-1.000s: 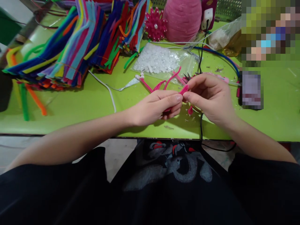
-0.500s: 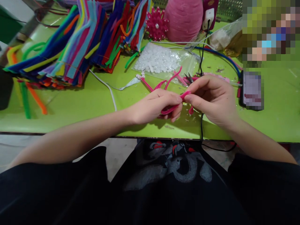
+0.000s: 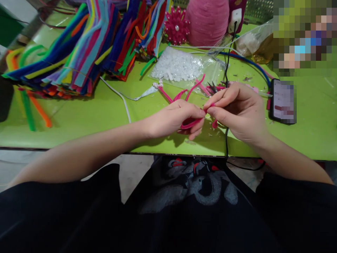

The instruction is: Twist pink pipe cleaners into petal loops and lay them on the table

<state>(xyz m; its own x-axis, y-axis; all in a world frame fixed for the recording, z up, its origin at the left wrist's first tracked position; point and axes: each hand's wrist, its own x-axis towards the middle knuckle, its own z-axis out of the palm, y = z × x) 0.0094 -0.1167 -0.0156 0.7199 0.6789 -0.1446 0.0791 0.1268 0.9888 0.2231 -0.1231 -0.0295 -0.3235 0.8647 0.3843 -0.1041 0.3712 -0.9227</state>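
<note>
A bright pink pipe cleaner (image 3: 191,124) is bent in a loop between my hands. My left hand (image 3: 181,117) is closed on it, thumb pressed against the fingers. Finger and thumb of my right hand (image 3: 237,112) pinch its end where the two hands meet. More pink pipe cleaners (image 3: 179,95) show just beyond my left hand; whether they join the held one I cannot tell. A curled pink end (image 3: 215,123) lies under my right fingers. Behind that hand, the dark pointed tips of a cutting tool (image 3: 212,87) stick out, its handles mostly hidden.
Bundles of coloured pipe cleaners (image 3: 86,45) fill the back left. A bag of white beads (image 3: 176,65), a pink flower (image 3: 177,27) and a large pink spool (image 3: 207,23) stand beyond my hands. A phone (image 3: 283,102) lies at right; a black cable (image 3: 226,140) crosses the table's front edge.
The pink end between my fingertips is now folded smaller and more covered by my right fingers, which have closed in toward my left thumb. The rest has hardly moved.
</note>
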